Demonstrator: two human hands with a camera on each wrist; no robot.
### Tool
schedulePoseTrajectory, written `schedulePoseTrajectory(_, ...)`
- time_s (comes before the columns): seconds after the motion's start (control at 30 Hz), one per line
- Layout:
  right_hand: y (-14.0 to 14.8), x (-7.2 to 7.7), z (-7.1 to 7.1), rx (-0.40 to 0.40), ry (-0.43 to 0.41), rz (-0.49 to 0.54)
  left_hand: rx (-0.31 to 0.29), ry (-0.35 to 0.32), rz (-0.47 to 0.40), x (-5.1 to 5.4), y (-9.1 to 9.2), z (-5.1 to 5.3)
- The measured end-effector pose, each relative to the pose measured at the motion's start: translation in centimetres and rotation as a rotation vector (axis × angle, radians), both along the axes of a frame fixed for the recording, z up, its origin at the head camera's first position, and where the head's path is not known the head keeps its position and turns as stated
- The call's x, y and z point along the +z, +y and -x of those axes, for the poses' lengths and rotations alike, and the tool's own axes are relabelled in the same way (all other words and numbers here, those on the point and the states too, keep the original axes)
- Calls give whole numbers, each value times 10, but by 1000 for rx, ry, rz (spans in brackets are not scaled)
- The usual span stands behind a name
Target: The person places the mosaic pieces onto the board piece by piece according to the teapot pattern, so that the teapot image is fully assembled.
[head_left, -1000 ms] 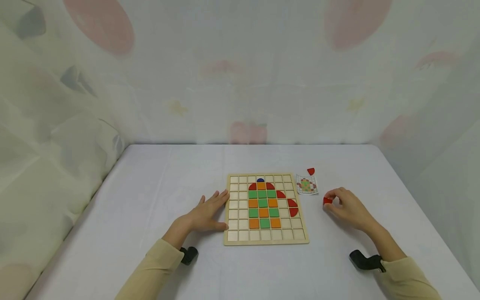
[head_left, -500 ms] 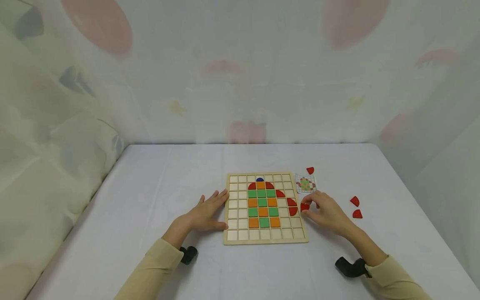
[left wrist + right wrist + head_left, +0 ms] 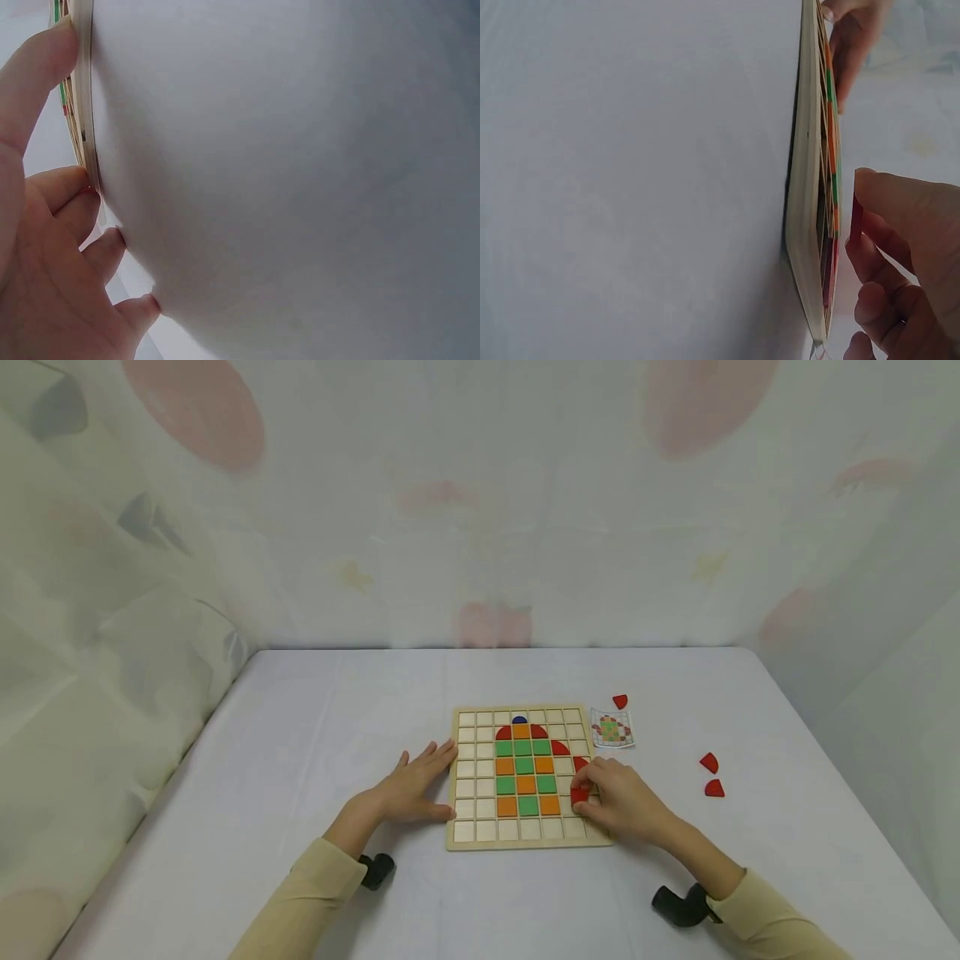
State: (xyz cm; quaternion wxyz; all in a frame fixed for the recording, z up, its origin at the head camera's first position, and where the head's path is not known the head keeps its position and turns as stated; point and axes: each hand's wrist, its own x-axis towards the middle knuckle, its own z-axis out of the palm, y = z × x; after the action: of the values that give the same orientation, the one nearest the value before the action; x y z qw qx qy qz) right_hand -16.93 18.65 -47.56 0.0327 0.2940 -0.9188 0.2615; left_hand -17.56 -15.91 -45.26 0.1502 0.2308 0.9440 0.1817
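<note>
A wooden grid board (image 3: 465, 832) lies on the table with green, orange, red and blue tiles in its cells. My left hand (image 3: 416, 783) rests at its left edge, fingers spread and touching the frame. Over the right side of the board, my right hand (image 3: 624, 800) pinches a red tile (image 3: 579, 795) between thumb and fingers. In the right wrist view that red tile (image 3: 857, 214) is seen edge-on, held just above the board. A placed red quarter-round tile (image 3: 581, 763) shows beside the fingertips; the cells under the hand are hidden.
A small pattern card (image 3: 612, 729) lies off the board's upper right corner, with a red quarter-round tile (image 3: 620, 702) behind it. Farther right are two more loose red tiles, one (image 3: 709, 762) behind the other (image 3: 715, 788). A patterned cloth backdrop (image 3: 480, 527) rises behind the table.
My right hand has carried the red tile leftward from the table's right side to over the board, uncovering two loose red tiles. The left hand has stayed in place.
</note>
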Motion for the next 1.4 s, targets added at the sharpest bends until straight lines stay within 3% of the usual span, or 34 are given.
schedulePoseTrajectory(0.27,-8,-2,0,50,23,-55,-3,-1,-1,0,0,-1)
schedulePoseTrajectory(0.97,-14,-2,-2,39,26,-85,-11,6,-4,1,0,-2)
schedulePoseTrajectory(1.2,-14,-4,-1,38,72,-78,-17,10,-9,2,0,-2)
schedulePoseTrajectory(1.4,-14,-4,-1,50,44,-76,-20,8,-16,3,0,-2)
